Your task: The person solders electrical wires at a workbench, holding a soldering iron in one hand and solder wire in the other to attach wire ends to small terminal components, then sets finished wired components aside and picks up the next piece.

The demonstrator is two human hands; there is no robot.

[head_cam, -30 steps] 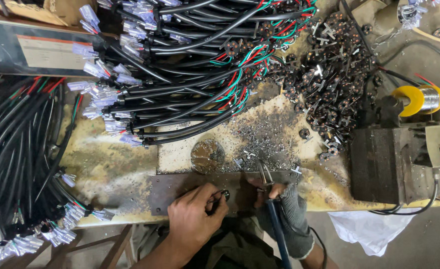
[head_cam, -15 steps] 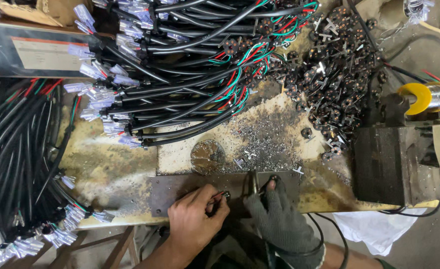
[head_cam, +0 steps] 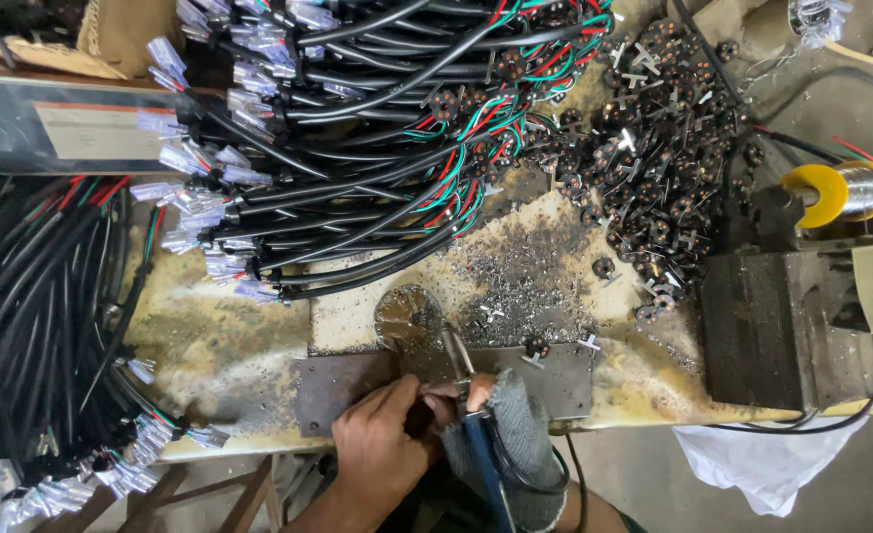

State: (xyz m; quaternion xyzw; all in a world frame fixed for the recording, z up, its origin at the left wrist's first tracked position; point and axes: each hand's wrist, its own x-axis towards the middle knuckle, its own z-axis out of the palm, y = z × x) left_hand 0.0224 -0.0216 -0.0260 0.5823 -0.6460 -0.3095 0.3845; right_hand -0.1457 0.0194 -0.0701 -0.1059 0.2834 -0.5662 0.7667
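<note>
The small dark part (head_cam: 425,407) sat pinched in the bare left hand (head_cam: 382,449), its fingers closed tight around it; just right of them the gloved right hand (head_cam: 511,434) gripped the blue-handled soldering iron (head_cam: 468,395), which a second earlier stood farther right and had since swung in until both hands met, tip above the fingers on the metal plate (head_cam: 565,370); beyond lay solder debris (head_cam: 515,281) and black cables (head_cam: 357,158).

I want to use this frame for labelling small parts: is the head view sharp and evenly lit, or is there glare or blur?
Head view: mostly sharp, lit softly and evenly, with no hard shadows; glints on the clear-tipped cable ends and the solder spool; the black cable bundle at far left loses detail in the dark; the left hand and gloved right hand look slightly soft.
</note>
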